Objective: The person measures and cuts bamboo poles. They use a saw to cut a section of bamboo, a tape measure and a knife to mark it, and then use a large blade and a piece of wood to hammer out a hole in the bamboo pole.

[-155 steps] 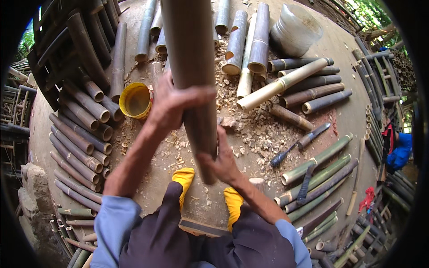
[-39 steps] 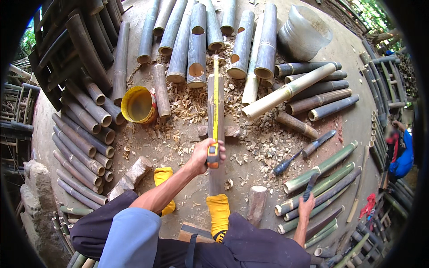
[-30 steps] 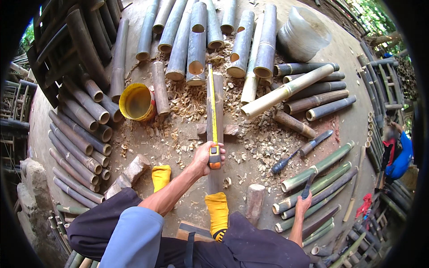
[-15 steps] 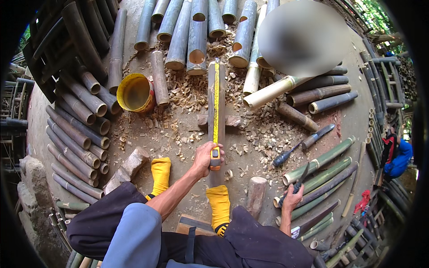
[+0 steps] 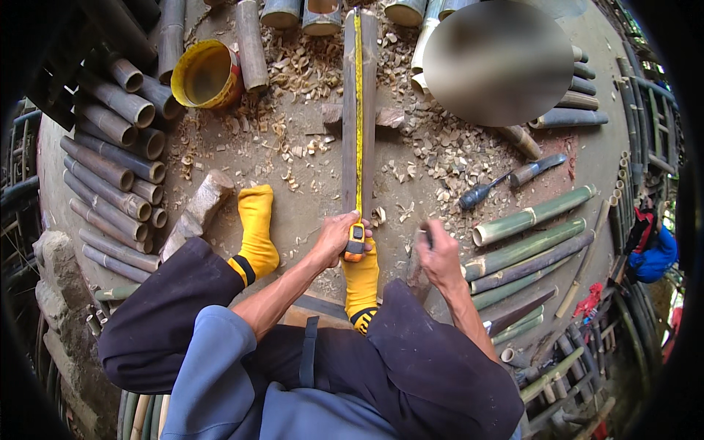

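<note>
My left hand (image 5: pixel 336 236) is closed round a yellow and black tape measure (image 5: pixel 356 248) at the near end of a long bamboo piece (image 5: pixel 370 154). Its yellow blade (image 5: pixel 358 110) is drawn out along the bamboo to the far end. Across from it, my right hand (image 5: pixel 441 257) is closed on a knife (image 5: pixel 428 235), raised to the right of the tape measure; only a dark part of the knife shows. The bamboo lies over a wooden block (image 5: pixel 389 116), its near end by my yellow-socked right foot (image 5: pixel 360 282).
Bamboo tubes (image 5: pixel 117 172) lie stacked at left, near a yellow-rimmed bucket (image 5: pixel 207 75). Green bamboo lengths (image 5: pixel 535 214), a dark-handled tool (image 5: pixel 480 192) and a long blade (image 5: pixel 522 312) lie at right. Shavings (image 5: pixel 455 161) litter the ground. A blurred patch hides the upper right.
My right hand has come up and left with the knife, from beside the green bamboo towards the middle. The left hand still grips the tape measure. The view has shifted nearer to me.
</note>
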Tool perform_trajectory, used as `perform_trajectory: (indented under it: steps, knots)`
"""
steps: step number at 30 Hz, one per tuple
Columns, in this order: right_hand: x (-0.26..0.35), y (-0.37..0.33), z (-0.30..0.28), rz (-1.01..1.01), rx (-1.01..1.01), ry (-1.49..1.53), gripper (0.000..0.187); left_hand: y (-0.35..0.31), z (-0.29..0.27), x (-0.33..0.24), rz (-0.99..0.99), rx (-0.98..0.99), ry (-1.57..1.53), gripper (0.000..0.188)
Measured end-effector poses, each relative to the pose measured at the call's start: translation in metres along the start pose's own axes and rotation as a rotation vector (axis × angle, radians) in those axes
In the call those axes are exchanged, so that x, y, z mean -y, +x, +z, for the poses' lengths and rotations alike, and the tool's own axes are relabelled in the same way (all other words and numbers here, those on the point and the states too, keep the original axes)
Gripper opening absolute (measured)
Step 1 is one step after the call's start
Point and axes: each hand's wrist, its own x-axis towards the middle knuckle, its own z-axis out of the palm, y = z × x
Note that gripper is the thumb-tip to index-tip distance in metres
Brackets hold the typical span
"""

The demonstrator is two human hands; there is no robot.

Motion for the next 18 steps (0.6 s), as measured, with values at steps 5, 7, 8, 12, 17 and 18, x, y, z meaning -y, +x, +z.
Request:
perform_trajectory:
  steps: [5,7,8,12,17,18]
  knots:
    - [-0.002,0.027,0.03,-0.163,0.375,-0.228,0.028,0.004,-0.004,0.0,-0.019,0.001,-0.072,0.033]
    - [-0.007,0.034,0.038,-0.19,0.379,-0.242,0.029,0.002,-0.003,-0.003,-0.03,0.008,-0.086,0.03]
    - [-0.011,0.037,0.041,-0.202,0.38,-0.249,0.029,0.002,-0.004,-0.002,-0.034,0.012,-0.074,0.031]
    - [-0.008,0.051,0.035,-0.247,0.416,-0.326,0.03,0.006,-0.008,0.0,-0.043,0.013,-0.053,0.034]
    - [-0.005,0.061,0.028,-0.27,0.441,-0.383,0.031,0.006,-0.005,0.0,-0.013,-0.013,-0.055,0.034]
    - [-0.005,0.062,0.028,-0.277,0.44,-0.387,0.031,0.006,-0.004,0.0,-0.004,-0.015,-0.058,0.034]
